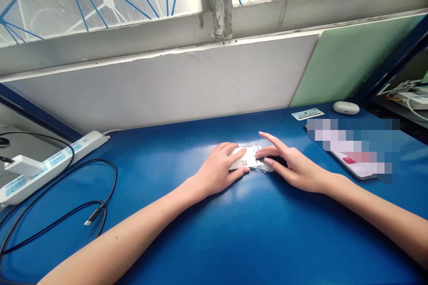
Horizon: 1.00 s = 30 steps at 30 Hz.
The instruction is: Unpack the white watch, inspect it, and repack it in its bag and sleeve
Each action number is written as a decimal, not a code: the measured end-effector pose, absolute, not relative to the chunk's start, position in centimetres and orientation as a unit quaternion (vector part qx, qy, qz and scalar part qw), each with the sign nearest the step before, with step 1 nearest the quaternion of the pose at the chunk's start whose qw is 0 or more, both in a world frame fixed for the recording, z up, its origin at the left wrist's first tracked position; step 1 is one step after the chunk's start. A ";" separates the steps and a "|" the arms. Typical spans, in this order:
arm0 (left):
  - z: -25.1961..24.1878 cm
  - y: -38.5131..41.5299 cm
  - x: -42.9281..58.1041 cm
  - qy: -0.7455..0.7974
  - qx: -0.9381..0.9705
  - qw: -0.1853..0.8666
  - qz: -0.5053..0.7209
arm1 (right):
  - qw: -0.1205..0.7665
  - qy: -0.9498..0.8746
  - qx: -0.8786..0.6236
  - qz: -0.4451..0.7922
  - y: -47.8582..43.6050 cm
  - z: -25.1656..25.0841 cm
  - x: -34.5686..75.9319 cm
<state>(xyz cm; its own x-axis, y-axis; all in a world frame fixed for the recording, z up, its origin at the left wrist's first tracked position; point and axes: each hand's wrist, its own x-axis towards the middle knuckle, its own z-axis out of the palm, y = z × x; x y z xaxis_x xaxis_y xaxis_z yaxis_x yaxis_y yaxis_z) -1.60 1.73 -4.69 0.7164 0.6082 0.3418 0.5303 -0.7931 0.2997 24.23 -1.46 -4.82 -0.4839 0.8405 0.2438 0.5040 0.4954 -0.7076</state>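
Note:
A small flat white packet in clear plastic wrap (248, 156), with a printed label, lies on the blue table (214, 231) near its middle. My left hand (219, 169) rests on the packet's left end, fingers and thumb closed around its edge. My right hand (290, 164) touches the packet's right end, thumb and a finger pinching the plastic wrap while the index finger points out straight. A dark object lies partly hidden under my right hand.
A white power strip (50, 162) with a plugged white adapter sits at the left edge, and a black USB cable (95, 213) loops beside it. A phone (357, 167), a white earbud case (346, 107) and a small label card (307, 114) lie at right. A white wall panel rises behind the table.

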 end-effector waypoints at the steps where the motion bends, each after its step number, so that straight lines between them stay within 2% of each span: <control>1: -4.7 1.7 -1.6 0.313 0.921 0.094 0.214 | 0.289 -0.815 -0.411 0.288 -1.6 -4.8 24.2; 6: -4.6 1.5 -1.5 0.332 0.923 0.103 0.166 | 0.286 -0.787 -0.426 0.342 -1.8 -5.0 24.1; 9: -4.2 1.5 -1.5 0.331 0.930 0.106 0.121 | 0.322 -0.763 -0.438 0.350 -1.5 -5.2 24.1; 14: -3.8 1.4 -1.5 0.337 0.928 0.125 0.094 | 0.394 -0.763 -0.477 0.188 -0.8 -5.1 24.5; 17: -3.9 1.5 -1.5 0.342 0.926 0.127 0.096 | 0.379 -0.786 -0.481 0.088 -0.6 -5.1 24.8; 20: -3.9 1.6 -1.6 0.337 0.926 0.137 0.099 | 0.360 -0.789 -0.495 0.057 -0.6 -5.1 25.0; 22: -3.9 1.7 -1.7 0.335 0.925 0.147 0.106 | 0.366 -0.783 -0.496 0.078 -0.7 -5.0 25.0; 27: -4.0 1.7 -1.8 0.341 0.918 0.160 0.128 | 0.385 -0.755 -0.456 0.271 -1.2 -4.5 24.7; 30: -4.0 1.5 -1.7 0.351 0.911 0.167 0.137 | 0.371 -0.754 -0.433 0.326 -1.4 -4.6 24.3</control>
<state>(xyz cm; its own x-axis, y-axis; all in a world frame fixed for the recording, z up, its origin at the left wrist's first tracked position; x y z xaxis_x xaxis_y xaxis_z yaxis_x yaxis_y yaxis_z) -1.72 1.54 -3.95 0.7156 0.6858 0.1326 0.5942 -0.6975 0.4006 24.26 -1.40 -4.58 -0.3499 0.8946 0.2780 0.4105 0.4132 -0.8129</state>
